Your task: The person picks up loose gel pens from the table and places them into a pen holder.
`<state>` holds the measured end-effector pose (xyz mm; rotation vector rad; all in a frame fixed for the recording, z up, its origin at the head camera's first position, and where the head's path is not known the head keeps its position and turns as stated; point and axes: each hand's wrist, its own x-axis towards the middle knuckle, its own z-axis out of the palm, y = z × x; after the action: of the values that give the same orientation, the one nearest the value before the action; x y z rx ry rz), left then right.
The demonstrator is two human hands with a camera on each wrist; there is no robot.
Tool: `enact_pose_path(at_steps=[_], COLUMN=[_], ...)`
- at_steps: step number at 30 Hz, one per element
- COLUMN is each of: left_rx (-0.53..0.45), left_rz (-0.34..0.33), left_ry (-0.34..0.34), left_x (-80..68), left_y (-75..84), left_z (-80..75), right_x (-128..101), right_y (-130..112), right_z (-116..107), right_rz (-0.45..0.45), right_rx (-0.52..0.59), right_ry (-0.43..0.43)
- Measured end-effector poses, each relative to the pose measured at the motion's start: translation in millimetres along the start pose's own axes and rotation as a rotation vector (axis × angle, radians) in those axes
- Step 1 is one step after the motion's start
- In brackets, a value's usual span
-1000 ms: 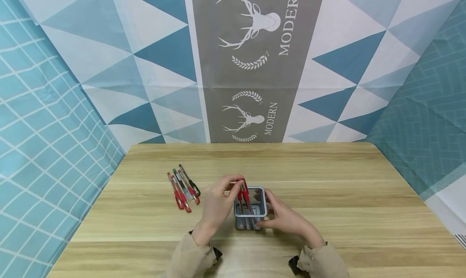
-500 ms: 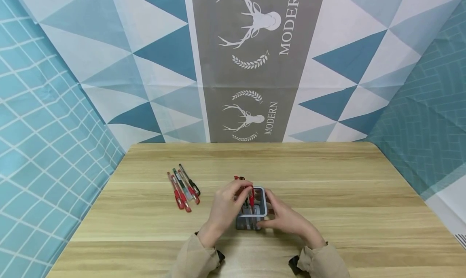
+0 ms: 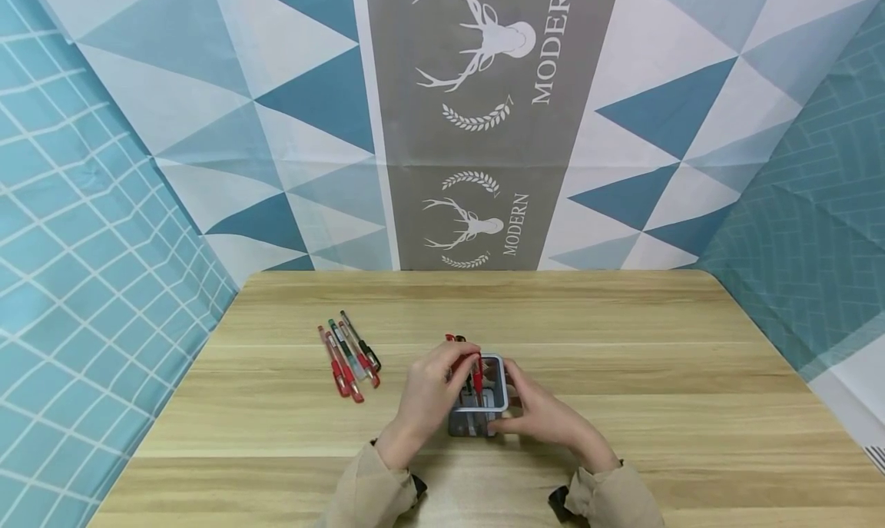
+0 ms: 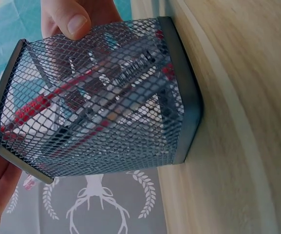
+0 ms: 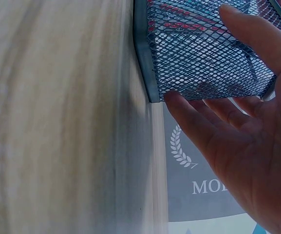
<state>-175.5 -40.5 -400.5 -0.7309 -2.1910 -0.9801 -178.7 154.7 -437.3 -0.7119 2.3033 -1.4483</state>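
Note:
A dark mesh pen holder point(image 3: 472, 425) with a pale rim stands upright on the wooden table. My left hand point(image 3: 427, 390) is over its left side, thumb and fingers pinching a red pen point(image 3: 478, 376) that slants down inside. Red and black pen ends point(image 3: 456, 337) show just beyond the left fingers. Through the mesh in the left wrist view, several pens point(image 4: 101, 112) lean inside. My right hand point(image 3: 542, 413) grips the holder from the right; in the right wrist view its thumb point(image 5: 257, 36) lies on the near mesh wall and its fingers reach round the far side.
Several loose gel pens lie to the left: red-capped ones point(image 3: 339, 373), a green one point(image 3: 346, 347) and a black one point(image 3: 361, 342). The wooden table point(image 3: 622, 343) runs back to a patterned cloth backdrop point(image 3: 477, 128), with blue cloth at both sides.
My left hand has moved right and a little down over the holder, with the red pen shifting right inside it. In the last half second it barely moves. My right hand keeps its grip.

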Motion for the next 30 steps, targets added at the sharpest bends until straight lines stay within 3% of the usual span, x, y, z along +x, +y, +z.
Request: enact_pose_path(at_steps=[8,16,30], left_rx=[0.108,0.165,0.184], left_rz=[0.082,0.105,0.03], left_ry=[0.046,-0.05,-0.081], left_x=[2.3,1.9,0.8], left_y=[-5.0,-8.5,-11.7], left_z=[-0.7,0.1,2.9], right_x=[0,1,1], right_y=[-1,1,1], right_z=[0,1,0], right_rz=[0.002,-0.01,-0.021], right_rx=[0.009,-0.006,0.041], right_ry=[-0.001,0.008,-0.007])
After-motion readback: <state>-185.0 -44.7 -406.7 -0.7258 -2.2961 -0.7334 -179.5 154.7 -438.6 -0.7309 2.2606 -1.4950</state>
